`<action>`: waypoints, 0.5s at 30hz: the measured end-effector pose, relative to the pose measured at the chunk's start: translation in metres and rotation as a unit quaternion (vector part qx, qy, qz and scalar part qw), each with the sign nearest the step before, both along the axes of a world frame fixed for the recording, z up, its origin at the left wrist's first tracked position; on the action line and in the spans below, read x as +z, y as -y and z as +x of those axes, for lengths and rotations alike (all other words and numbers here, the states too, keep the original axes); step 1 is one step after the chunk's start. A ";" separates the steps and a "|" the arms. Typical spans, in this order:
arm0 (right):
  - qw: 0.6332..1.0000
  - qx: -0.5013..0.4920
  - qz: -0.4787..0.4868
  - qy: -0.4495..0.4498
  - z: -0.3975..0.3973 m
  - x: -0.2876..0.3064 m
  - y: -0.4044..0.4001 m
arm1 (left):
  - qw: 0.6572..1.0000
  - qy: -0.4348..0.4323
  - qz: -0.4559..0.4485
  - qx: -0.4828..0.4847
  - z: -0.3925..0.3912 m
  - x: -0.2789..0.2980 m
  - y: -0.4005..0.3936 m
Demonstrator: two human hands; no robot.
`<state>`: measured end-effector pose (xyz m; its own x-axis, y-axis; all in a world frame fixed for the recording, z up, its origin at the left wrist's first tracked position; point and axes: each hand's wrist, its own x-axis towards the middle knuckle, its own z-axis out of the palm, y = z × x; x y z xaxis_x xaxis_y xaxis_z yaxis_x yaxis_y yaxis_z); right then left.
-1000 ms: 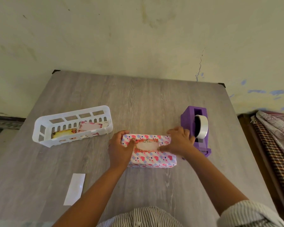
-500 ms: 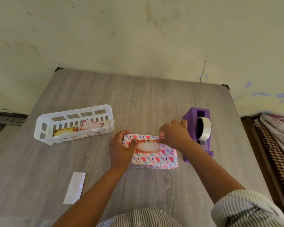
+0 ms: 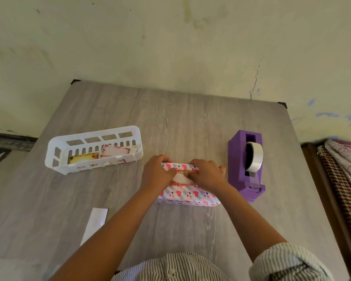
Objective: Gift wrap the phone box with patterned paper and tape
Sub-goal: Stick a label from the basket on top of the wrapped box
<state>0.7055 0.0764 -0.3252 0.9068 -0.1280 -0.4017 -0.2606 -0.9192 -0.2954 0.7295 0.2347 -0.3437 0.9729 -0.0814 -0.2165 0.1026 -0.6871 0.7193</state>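
wrapped box: the phone box (image 3: 187, 194) is already covered in heart-print paper (pink, red and blue hearts on white) and lies flat on the table, roughly in the middle, near the person's edge
label sticker: there's a white label with a red-orange border (image 3: 182, 175) on top of the box, mostly hidden between the two hands, the print on it is too blurry to read
left hand: the left hand (image 3: 157, 174) sits on the left end of the box, fingers curled over its far edge and thumb pushing down on the label
right hand: the right hand (image 3: 208, 175) is on the right half of the box top, fingers bent and the tips pressing on the label right next to the left thumb; can't tell if it's actually pinching anything
tape dispenser: purple one (image 3: 246, 165) with a roll of clear tape (image 3: 254, 159), standing just right of the box and not touching it
basket: white slotted plastic basket (image 3: 93, 150) to the left of the box, well apart, with a few more label cards inside (image 3: 114, 151)
paper strip: a white strip (image 3: 94, 225) lies flat near the left forearm
table: grey wood-grain top (image 3: 190, 118), pushed up against a stained wall
clothes: striped shirt, sleeve rolled up on the right arm (image 3: 286, 262)
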 end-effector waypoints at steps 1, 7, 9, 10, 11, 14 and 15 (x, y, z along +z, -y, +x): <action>1.000 0.001 0.002 0.002 0.000 0.000 0.000 | 1.000 -0.010 -0.021 -0.012 0.003 0.001 -0.005; 1.000 -0.004 0.002 0.019 -0.003 -0.002 -0.001 | 0.995 -0.047 -0.082 -0.028 0.011 0.004 -0.020; 0.999 -0.004 -0.018 0.044 -0.004 0.000 -0.002 | 0.993 -0.069 -0.091 -0.039 0.015 0.004 -0.023; 0.998 -0.001 -0.028 0.060 -0.005 0.001 -0.005 | 0.991 -0.081 -0.092 -0.046 0.017 0.005 -0.024; 0.997 0.006 -0.034 0.072 -0.005 0.002 -0.010 | 0.991 -0.088 -0.089 -0.053 0.018 0.005 -0.025; 0.997 0.019 -0.019 0.070 -0.005 0.002 -0.032 | 0.992 -0.089 -0.074 -0.060 0.020 0.005 -0.025; 0.997 0.018 -0.017 0.071 -0.005 0.001 -0.038 | 0.992 -0.082 -0.073 -0.060 0.019 0.005 -0.025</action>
